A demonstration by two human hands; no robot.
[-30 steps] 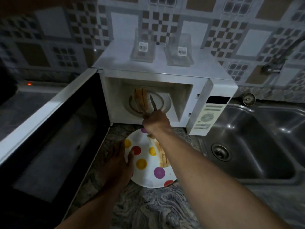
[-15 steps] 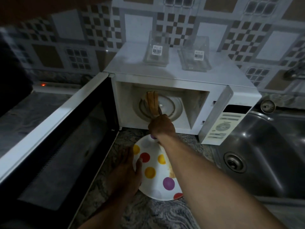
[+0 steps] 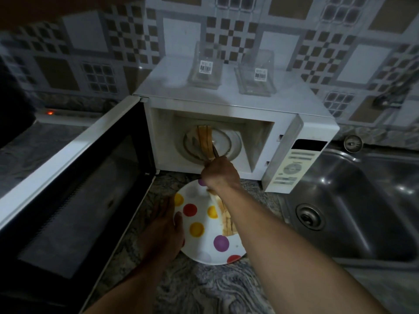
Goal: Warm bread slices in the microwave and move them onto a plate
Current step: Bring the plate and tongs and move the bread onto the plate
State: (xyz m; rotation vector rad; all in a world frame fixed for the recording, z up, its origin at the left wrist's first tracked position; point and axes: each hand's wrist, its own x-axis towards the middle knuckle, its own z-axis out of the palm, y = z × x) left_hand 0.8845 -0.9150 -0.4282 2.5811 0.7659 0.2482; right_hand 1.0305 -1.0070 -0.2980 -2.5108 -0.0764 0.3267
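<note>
The white microwave [image 3: 226, 105] stands with its door [image 3: 68, 177] swung open to the left. Toasted bread slices [image 3: 205, 143] lie on the turntable inside. My right hand [image 3: 220, 173] is at the mouth of the oven and grips a thin metal utensil [image 3: 215, 152] whose tip rests against those slices. Below it on the counter sits a white plate with coloured dots [image 3: 197, 214]. It carries a bread slice [image 3: 226, 220], partly hidden by my right forearm. My left hand [image 3: 163, 227] lies flat at the plate's left rim, thumb touching the edge.
Two clear plastic containers [image 3: 205, 64] [image 3: 256, 75] stand on top of the microwave. A steel sink [image 3: 351, 200] lies to the right, with a tap [image 3: 394, 91] above it. The open door blocks the counter on the left. A marbled counter [image 3: 204, 286] runs in front.
My right hand has shifted slightly so that the utensil's tip now meets the bread on the turntable. My left hand stays at the plate's rim.
</note>
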